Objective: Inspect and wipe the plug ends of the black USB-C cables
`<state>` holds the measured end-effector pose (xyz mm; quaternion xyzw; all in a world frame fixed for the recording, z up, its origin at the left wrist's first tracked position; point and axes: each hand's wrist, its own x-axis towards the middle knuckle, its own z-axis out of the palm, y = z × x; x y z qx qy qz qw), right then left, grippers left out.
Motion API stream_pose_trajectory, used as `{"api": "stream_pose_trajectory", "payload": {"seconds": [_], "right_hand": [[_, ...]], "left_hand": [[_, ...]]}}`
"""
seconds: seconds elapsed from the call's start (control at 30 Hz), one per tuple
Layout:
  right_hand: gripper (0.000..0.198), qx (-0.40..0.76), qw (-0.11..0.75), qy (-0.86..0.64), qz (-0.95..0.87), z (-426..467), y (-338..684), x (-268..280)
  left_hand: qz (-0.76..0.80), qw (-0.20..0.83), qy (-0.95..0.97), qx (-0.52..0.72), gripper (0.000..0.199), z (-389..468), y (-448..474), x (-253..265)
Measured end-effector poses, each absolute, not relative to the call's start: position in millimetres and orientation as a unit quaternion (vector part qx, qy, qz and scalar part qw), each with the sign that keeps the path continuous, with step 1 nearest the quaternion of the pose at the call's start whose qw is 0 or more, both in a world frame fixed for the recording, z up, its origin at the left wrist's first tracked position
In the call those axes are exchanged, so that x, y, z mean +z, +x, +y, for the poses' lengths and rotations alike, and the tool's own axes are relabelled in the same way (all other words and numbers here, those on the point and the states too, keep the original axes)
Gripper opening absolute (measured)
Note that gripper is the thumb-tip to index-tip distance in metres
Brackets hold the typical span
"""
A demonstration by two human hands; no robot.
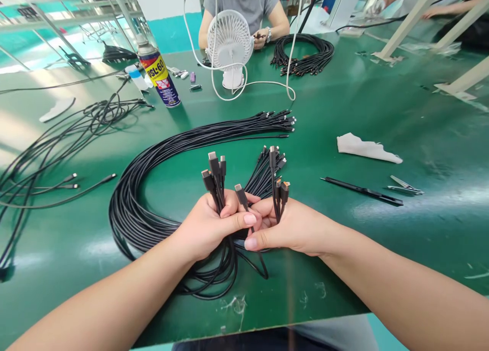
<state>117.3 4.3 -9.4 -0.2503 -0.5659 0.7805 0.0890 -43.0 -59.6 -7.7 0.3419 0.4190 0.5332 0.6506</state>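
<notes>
Connectors [214, 180] held in left hand [208, 223], fingers curled tight; cable ends [280, 193] likewise in right hand [294, 226]; single plug [241, 195] between meeting fingertips, pinching hand hard to tell. Just nearer, edge of table [305, 300]; open green stretch rightward to tweezers [361, 191]; coiled bundle [132, 188] close leftward. Farther off, upright spray can [161, 78], contents hidden.

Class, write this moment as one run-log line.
left hand: holding cable ends; right hand: holding other cable ends; curved cable bundle: lying on green table
</notes>
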Motion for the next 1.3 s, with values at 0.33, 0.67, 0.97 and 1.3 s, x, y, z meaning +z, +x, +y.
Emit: {"api": "stream_pose_trajectory", "payload": {"seconds": [0.33, 0.67, 0.97, 1.3], "right_hand": [[0.025, 0.799, 0.119, -0.183, -0.56, 2.5, 115.2, -5.9], [0.039, 0.77, 0.113, -0.24, -0.581, -4.1, 114.7, -4.3], [0.034, 0.788, 0.111, -0.232, -0.56, -3.2, 114.4, -5.7], [0.053, 0.584, 0.234, -0.34, -0.698, 6.9, 118.3, 2.8]], "left_hand": [[0.407, 0.654, 0.377, 0.515, 0.049, -57.3, -45.1, -8.9], [0.347, 0.701, 0.377, 0.495, 0.049, -56.5, -45.4, -5.8], [0.362, 0.703, 0.361, 0.495, 0.046, -57.1, -46.2, -7.7], [0.421, 0.691, 0.175, 0.561, 0.038, -50.2, -55.4, -7.6]]}}
